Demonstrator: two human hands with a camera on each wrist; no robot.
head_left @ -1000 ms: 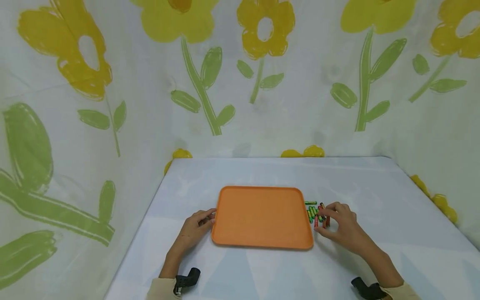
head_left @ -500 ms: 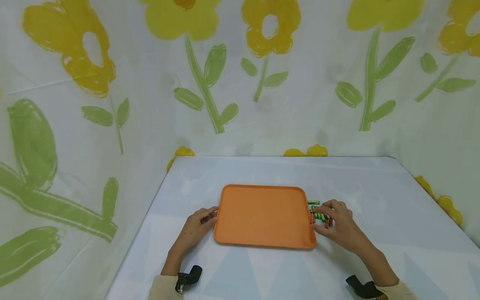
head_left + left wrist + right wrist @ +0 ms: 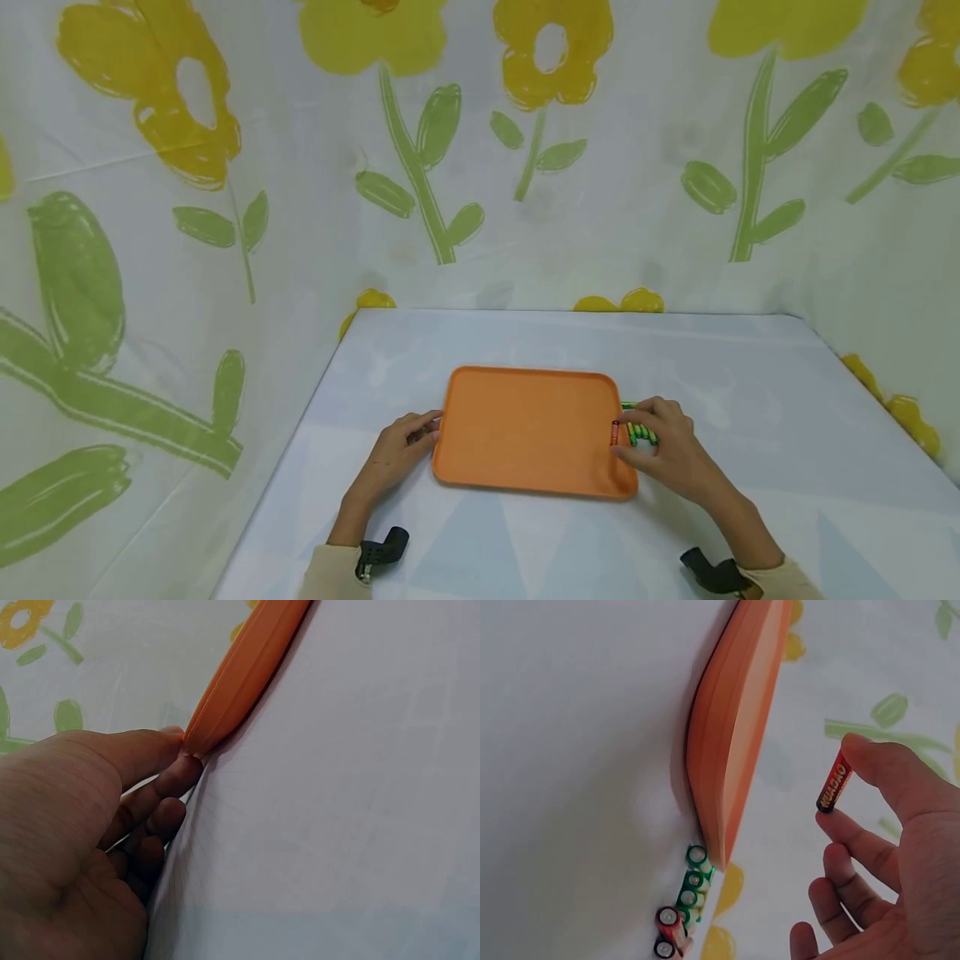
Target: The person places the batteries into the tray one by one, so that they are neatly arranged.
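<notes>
My right hand [image 3: 667,446] pinches a small red battery [image 3: 835,778] by its two ends, between thumb and index finger, with the other fingers spread loosely. In the head view the battery is over the right edge of an orange tray [image 3: 525,425]. At the tray's left edge is my left hand [image 3: 396,452]; its thumb and index fingertips hold the rim in the left wrist view. Several green batteries [image 3: 692,889] lie in a row beside the tray's right side, partly hidden by my right hand in the head view.
Two more red batteries [image 3: 667,918] lie beside the green row in the right wrist view. The pale table [image 3: 465,542] extends around the tray. Flower-printed cloth [image 3: 300,167] hangs behind it and along the sides.
My right hand has moved left from the battery group to over the tray's right edge, carrying the red battery. My left hand stays at the tray's left rim. The head view has shifted slightly.
</notes>
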